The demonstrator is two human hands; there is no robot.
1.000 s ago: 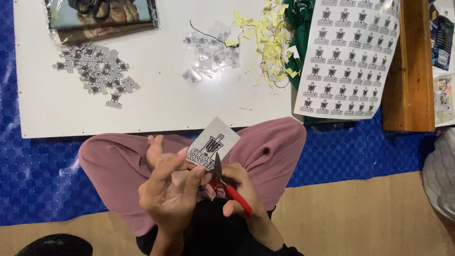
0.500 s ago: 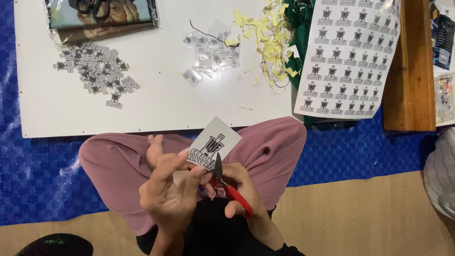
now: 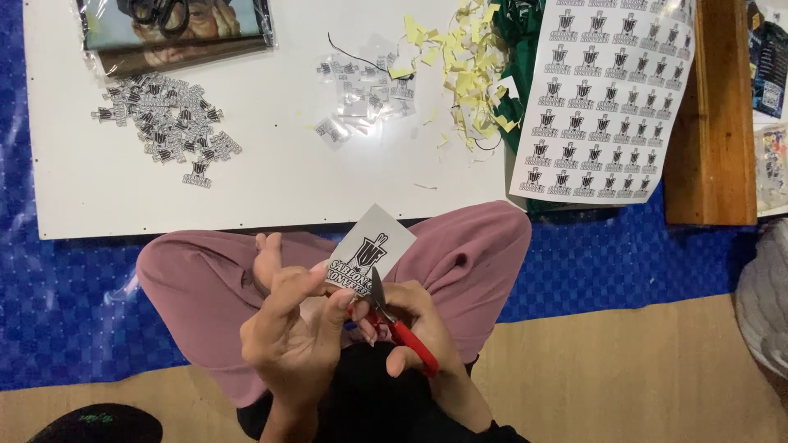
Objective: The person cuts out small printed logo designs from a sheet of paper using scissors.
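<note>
White paper sticker [image 3: 373, 246] with a black emblem, pinched at its lower edge by the left hand [image 3: 295, 328] over the lap. Right hand [image 3: 410, 316], just beside it, closes on red-handled scissors [image 3: 394, 320], blades touching the sticker. Beyond both hands: white board [image 3: 271, 189], cut stickers [image 3: 164, 123], yellow scraps [image 3: 460, 66], uncut sheet [image 3: 607, 90].

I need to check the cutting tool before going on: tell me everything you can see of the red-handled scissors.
The red-handled scissors are small, with short grey metal blades and glossy red handles that look like plastic. The right hand grips the handles, covering part of them. The blades point up and slightly left, with their tips at the lower edge of the printed sticker piece, which the left hand pinches. They are held above the lap, off the table. How far the blades are open cannot be told.
</note>
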